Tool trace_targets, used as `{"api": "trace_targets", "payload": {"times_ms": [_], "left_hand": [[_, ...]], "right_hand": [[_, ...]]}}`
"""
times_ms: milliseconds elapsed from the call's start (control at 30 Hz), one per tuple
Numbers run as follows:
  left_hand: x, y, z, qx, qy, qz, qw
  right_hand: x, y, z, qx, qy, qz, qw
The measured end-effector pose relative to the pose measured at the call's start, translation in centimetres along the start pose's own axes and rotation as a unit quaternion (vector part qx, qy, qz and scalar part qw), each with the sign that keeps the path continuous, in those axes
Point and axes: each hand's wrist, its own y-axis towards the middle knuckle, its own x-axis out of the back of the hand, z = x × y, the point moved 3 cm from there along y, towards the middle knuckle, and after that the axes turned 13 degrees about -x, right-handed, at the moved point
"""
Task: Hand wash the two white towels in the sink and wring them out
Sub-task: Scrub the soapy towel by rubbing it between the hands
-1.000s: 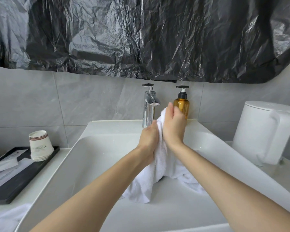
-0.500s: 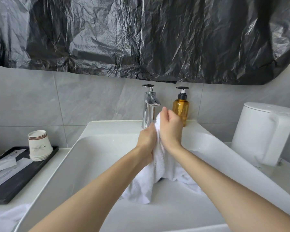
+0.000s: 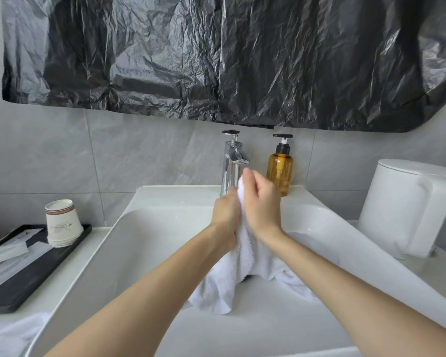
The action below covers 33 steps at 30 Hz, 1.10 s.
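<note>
Right hand [image 3: 262, 202] lowered, towel [image 3: 245, 256] squeezed against left hand [image 3: 225, 215], hanging below grip

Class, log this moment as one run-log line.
step: washing towel | left hand: grips towel | right hand: grips towel | lower end: in sink

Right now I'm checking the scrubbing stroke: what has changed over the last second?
The right hand slid slightly down the bunched towel, its fingers curling in. Both hands kept gripping it; the left hand and the towel's tail in the sink stayed put.
</note>
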Motion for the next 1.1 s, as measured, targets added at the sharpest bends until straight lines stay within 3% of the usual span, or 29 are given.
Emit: {"api": "trace_targets", "payload": {"times_ms": [100,233,300,400,533,667,800,933,1100], "left_hand": [[-1.0,-0.5,0.0,0.012,0.000,0.022,1.000],[0.7,0.6,-0.4,-0.030,0.007,-0.041,0.999],[0.7,0.5,0.1,-0.025,0.011,-0.033,0.999],[-0.4,0.3,0.3,-0.014,0.015,-0.005,1.000],[0.3,0.9,-0.2,-0.050,0.019,-0.025,0.998],[-0.6,0.3,0.0,-0.008,0.009,0.010,1.000],[0.6,1.1,-0.2,-0.033,0.006,-0.033,0.999],[-0.2,0.3,0.6,-0.003,0.021,0.008,1.000],[0.0,0.6,-0.1,-0.046,0.019,-0.030,0.998]], "right_hand": [[0.8,1.7,-0.4,-0.113,0.032,-0.067,0.991],[-0.5,-2.0,0.3,0.022,0.002,0.032,0.999],[-0.8,-0.6,0.7,0.001,-0.006,0.028,1.000],[0.1,1.2,0.0,-0.084,0.015,-0.057,0.995],[-0.3,-1.6,0.5,0.043,0.007,0.023,0.999],[0.2,1.6,0.0,-0.095,0.019,-0.066,0.993],[-0.7,-1.7,-0.1,0.005,0.005,0.026,1.000],[-0.1,1.5,-0.9,-0.127,-0.002,-0.042,0.991],[0.0,-0.5,-0.2,-0.008,-0.006,0.018,1.000]]}}
